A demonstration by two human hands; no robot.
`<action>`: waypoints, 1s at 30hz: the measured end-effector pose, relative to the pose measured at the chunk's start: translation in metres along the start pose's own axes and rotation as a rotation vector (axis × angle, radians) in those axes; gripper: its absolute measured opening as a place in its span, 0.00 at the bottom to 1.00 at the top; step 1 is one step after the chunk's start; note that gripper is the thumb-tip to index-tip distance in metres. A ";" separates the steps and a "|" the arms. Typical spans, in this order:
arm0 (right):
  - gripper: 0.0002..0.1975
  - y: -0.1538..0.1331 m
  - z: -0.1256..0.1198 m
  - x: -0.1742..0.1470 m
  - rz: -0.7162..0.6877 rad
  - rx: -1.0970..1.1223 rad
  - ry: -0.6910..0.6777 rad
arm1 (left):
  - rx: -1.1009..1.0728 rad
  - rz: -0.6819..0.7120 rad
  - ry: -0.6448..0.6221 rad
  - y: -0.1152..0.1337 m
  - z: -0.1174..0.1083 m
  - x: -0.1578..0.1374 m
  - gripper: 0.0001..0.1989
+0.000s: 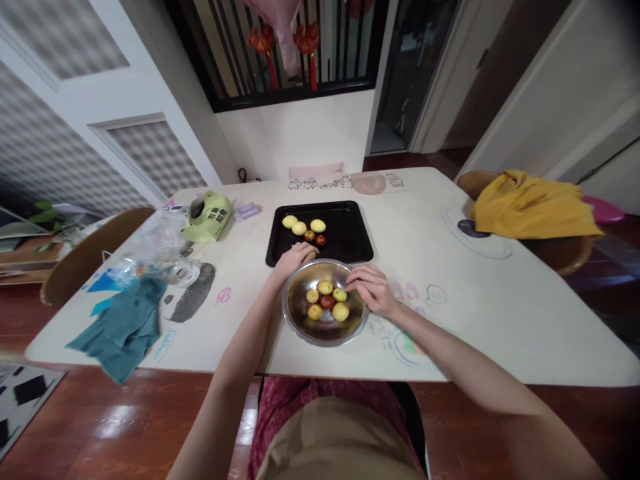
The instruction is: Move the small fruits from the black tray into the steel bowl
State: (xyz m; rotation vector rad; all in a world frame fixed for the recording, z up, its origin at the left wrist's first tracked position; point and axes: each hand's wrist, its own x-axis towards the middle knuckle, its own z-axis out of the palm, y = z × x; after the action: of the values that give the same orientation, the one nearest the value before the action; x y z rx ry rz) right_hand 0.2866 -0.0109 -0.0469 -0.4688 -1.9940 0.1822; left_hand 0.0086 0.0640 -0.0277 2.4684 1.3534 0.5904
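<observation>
A shiny metal bowl (290,313) stands near the table's front edge. Several yellow fruits (341,311) that look like lemons lie in it around a dark red one (327,302). Behind it is a black tray (347,227) with 3 lemon-like fruits (317,227) and 2 small reddish fruits (321,240). My left hand (297,258) is at the tray's front edge, fingers closed over a small yellowish fruit (313,255), mostly hidden. At the bowl's right rim, my right hand (373,288) has its bent fingers over the edge.
On the left of the white table (415,220) lie a teal cloth (125,327), clear plastic packaging (155,243) and a green printed bag-like item (210,217). A yellow cloth (530,203) drapes a chair at the right.
</observation>
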 end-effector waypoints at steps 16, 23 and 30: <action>0.19 0.001 0.000 -0.002 0.017 0.020 -0.012 | -0.358 -0.023 0.267 -0.012 -0.010 -0.012 0.11; 0.19 -0.001 -0.001 -0.001 0.021 0.018 -0.019 | -0.596 0.183 0.148 0.026 -0.038 -0.040 0.15; 0.22 0.000 -0.001 -0.002 0.025 0.001 -0.034 | -0.599 0.439 -0.321 0.069 -0.041 -0.047 0.14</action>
State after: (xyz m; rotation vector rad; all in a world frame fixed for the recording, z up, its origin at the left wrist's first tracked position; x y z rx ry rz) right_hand 0.2885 -0.0116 -0.0483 -0.4932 -2.0221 0.2082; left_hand 0.0175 -0.0113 0.0263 2.2140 0.4225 0.5526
